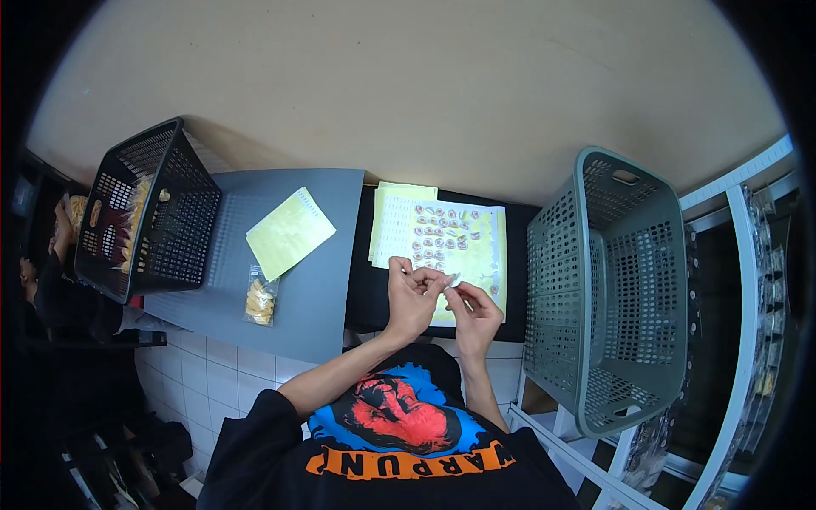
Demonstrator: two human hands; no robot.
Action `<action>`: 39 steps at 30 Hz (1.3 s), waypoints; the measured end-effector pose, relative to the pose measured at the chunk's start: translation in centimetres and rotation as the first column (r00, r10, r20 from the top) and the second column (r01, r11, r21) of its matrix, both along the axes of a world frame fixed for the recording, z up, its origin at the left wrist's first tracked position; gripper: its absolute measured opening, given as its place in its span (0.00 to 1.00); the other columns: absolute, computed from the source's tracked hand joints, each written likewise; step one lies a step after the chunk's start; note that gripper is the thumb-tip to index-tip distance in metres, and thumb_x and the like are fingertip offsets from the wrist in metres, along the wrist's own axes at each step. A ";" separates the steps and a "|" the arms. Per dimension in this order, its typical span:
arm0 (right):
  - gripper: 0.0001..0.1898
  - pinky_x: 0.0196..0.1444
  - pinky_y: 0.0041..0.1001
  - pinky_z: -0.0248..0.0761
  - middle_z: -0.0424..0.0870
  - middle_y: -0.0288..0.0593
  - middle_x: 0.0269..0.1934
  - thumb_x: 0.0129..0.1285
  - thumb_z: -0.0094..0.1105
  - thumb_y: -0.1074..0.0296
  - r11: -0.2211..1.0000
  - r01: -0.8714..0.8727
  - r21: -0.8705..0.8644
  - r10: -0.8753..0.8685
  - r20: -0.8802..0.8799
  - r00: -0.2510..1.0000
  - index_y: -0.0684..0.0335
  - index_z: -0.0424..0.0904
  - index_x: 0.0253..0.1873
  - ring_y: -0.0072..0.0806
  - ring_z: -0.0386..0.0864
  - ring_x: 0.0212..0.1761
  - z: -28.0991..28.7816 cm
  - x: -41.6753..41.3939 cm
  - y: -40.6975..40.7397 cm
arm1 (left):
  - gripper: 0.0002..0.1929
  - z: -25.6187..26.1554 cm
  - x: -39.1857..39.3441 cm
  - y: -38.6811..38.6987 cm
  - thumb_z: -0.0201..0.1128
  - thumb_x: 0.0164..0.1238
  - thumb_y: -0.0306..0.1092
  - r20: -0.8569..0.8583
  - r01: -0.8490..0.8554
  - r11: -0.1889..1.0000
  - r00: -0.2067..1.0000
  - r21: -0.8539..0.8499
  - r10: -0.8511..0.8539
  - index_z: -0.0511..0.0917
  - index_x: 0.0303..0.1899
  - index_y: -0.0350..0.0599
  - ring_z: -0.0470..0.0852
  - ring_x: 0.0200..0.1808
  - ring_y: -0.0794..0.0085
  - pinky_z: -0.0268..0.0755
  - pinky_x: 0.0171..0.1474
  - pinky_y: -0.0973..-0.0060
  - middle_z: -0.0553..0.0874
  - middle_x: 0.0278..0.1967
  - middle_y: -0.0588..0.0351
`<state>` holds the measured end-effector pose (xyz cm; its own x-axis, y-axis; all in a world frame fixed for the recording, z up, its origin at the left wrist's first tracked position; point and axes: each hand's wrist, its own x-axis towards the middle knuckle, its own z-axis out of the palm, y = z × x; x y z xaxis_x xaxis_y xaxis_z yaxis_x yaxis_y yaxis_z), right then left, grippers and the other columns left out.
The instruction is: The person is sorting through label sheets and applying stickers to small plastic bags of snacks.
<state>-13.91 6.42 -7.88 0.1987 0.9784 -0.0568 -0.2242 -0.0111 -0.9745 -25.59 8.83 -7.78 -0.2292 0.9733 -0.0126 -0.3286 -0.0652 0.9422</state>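
Both my hands meet over a sheet of small round stickers (472,255) on a black surface. My left hand (413,299) and my right hand (473,309) pinch a small whitish piece (454,280) between their fingertips; it looks like a sticker, but it is too small to be sure. The sheet has rows of stickers on its left and upper part and bare yellowish backing on its right. Under its left side lie further yellow sheets (406,189). My fingers hide part of the lower rows.
On the grey board (325,268) to the left lie a yellow sheet (291,233) and a clear bag of yellowish snack pieces (260,302). A dark basket (191,217) holds more bags. An upright green-grey basket (558,293) and a white metal rack (743,306) stand right. Another person's hand (62,223) shows far left.
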 end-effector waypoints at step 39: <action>0.07 0.27 0.30 0.83 0.90 0.60 0.37 0.79 0.58 0.75 0.942 0.112 -0.318 -0.190 -0.226 0.955 0.59 0.69 0.53 0.37 0.90 0.27 -5.8 3.9 0.1 | 0.18 -10.0 -4.3 -0.3 0.69 0.75 0.27 0.328 0.351 0.747 0.926 -0.565 -0.187 0.69 0.58 0.39 0.81 0.35 0.74 0.79 0.42 0.70 0.87 0.46 0.44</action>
